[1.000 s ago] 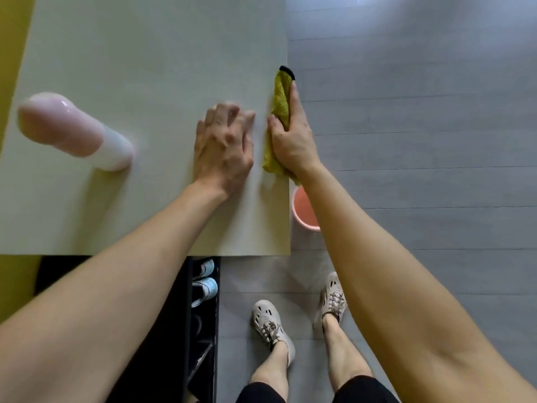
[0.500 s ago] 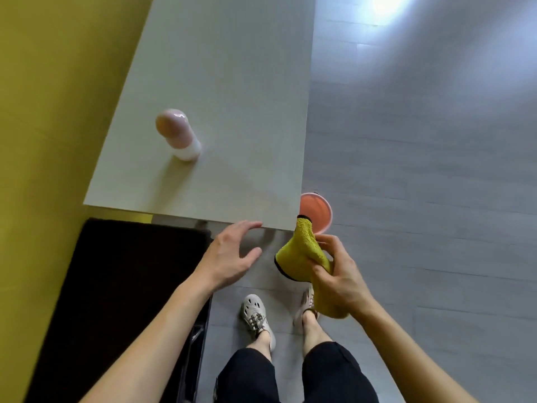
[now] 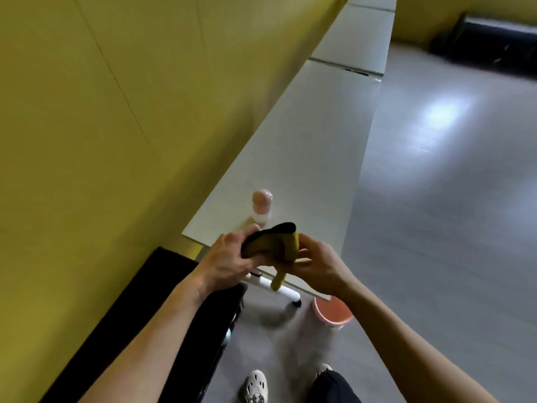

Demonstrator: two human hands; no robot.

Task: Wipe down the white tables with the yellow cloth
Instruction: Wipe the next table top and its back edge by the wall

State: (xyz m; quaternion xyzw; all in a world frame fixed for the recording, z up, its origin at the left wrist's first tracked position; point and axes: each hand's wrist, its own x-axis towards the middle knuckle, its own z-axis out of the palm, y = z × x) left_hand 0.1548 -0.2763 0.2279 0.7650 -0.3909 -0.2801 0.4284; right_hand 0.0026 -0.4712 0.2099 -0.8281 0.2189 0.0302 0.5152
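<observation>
we find the yellow cloth (image 3: pixel 286 247) held in the air between both hands, above the near end of the white table (image 3: pixel 305 158). the left hand (image 3: pixel 229 258) grips its dark-edged fold; the right hand (image 3: pixel 315 261) pinches the other side. a pink-and-white bottle (image 3: pixel 262 210) stands on the table. an orange bucket (image 3: pixel 332 314) sits on the floor (image 3: pixel 450 213).

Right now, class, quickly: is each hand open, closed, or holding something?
Left hand: grips the soft yellow cloth with black edging.
Right hand: pinches the same cloth's other side.
</observation>
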